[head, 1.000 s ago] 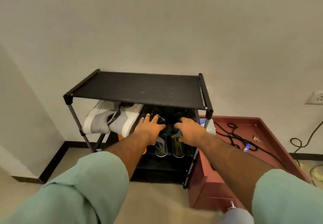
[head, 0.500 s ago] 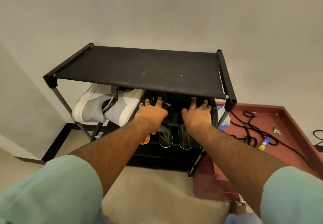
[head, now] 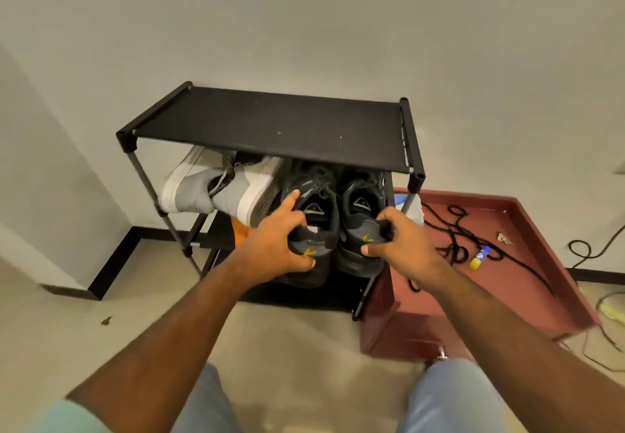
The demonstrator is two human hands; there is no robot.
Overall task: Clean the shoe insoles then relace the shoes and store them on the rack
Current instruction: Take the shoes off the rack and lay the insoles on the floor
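Observation:
A black shoe rack [head: 270, 125] stands against the wall. Two black shoes with yellow heel marks sit at the right of its middle shelf, heels toward me. My left hand [head: 274, 243] grips the heel of the left black shoe [head: 318, 209], thumb under the heel and index finger stretched along its side. My right hand [head: 399, 240] pinches the heel of the right black shoe [head: 360, 202]. Both heels stick out past the shelf's front edge.
A pair of grey and white sneakers [head: 216, 192] lies on the same shelf at the left. A red-brown cabinet [head: 527, 284] beside the rack holds black cord [head: 449, 229] and a small yellow and blue tube [head: 479, 257]. Cables trail on the floor at the right.
Both hands have drawn back from deep in the rack toward me and now grip the heels of the black shoes, which have come forward on the shelf. The camera has pulled back.

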